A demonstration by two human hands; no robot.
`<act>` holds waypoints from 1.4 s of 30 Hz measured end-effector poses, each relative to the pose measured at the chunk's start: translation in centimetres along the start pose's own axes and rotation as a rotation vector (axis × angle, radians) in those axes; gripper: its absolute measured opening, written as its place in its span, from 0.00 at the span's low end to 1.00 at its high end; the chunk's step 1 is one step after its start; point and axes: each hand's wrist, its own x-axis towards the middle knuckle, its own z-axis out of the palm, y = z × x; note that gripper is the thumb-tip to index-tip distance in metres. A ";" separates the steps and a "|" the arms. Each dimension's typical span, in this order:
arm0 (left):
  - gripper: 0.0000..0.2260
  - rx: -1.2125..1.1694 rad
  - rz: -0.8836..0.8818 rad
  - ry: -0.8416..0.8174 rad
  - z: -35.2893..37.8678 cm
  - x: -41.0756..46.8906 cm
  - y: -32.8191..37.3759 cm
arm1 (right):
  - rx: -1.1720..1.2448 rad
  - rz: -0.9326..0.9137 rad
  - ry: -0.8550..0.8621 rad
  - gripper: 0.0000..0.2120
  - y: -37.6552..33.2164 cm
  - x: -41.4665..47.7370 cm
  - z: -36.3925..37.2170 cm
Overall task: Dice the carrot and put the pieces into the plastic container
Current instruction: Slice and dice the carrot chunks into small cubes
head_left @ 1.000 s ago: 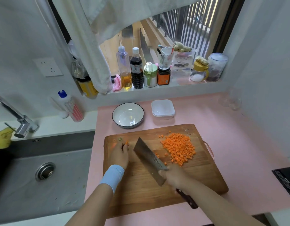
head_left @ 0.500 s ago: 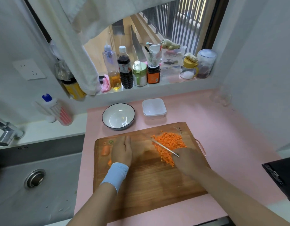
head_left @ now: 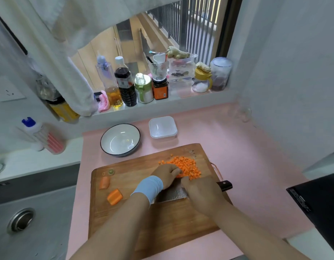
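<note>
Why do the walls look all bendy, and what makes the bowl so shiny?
Head view: the wide lens bends straight lines, so the edges of the cutting board and the window lean and curve. Head view again: daylight from the window glints off the inside of the bowl. The labels on the bottles on the sill are too soft to read.

A heap of small orange carrot cubes (head_left: 186, 167) lies on the far right part of the wooden cutting board (head_left: 128, 169), with a few stray cubes at its far left edge. Two uncut pieces lie apart on the board's left side: a paler carrot chunk (head_left: 104, 182) farther back and a brighter carrot chunk (head_left: 115, 197) nearer. The square, translucent white plastic container (head_left: 162, 128) stands open-topped on the pink counter (head_left: 237, 147) just beyond the board.
</note>
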 end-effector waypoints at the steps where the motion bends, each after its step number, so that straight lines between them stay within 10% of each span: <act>1: 0.13 -0.010 0.003 0.082 -0.3 0.0 -0.3 | 0.020 0.013 -0.019 0.14 -0.2 0.0 -0.1; 13: 0.12 -0.219 -0.209 0.893 -2.7 -6.5 -9.8 | 0.801 0.528 -0.401 0.08 -3.2 2.6 -2.8; 20: 0.10 0.088 -0.131 0.441 1.9 -7.8 -10.8 | 0.976 0.661 -0.405 0.12 -5.9 2.7 -1.9; 42: 0.03 0.060 -0.002 0.534 3.6 -8.3 -12.1 | 0.560 0.539 -0.269 0.05 -11.9 0.5 0.2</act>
